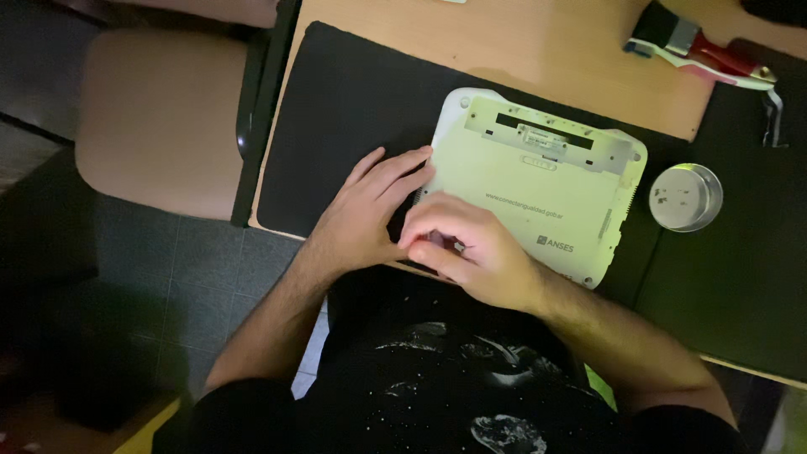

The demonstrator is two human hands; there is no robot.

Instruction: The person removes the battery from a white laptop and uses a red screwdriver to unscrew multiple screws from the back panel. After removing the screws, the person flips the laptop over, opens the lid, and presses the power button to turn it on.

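A dim wooden desk [504,42], a black mat [353,109] over it. Nearest the person, the right hand [471,252] curls over the near corner of the white laptop [538,189], which lies bottom-up on the mat; its fingertips are bunched, pinching something too small to make out. The left hand [366,210] lies spread flat along the laptop's left edge, bracing it. Beyond the laptop's right side, a small round tin [687,197]; further back, a paintbrush [702,50]. Any tiny part could slip from that pinch and vanish on the dark mat.

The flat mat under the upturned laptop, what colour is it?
Black: the flat rectangular mat shows best in the head view, dark against the light wooden table.
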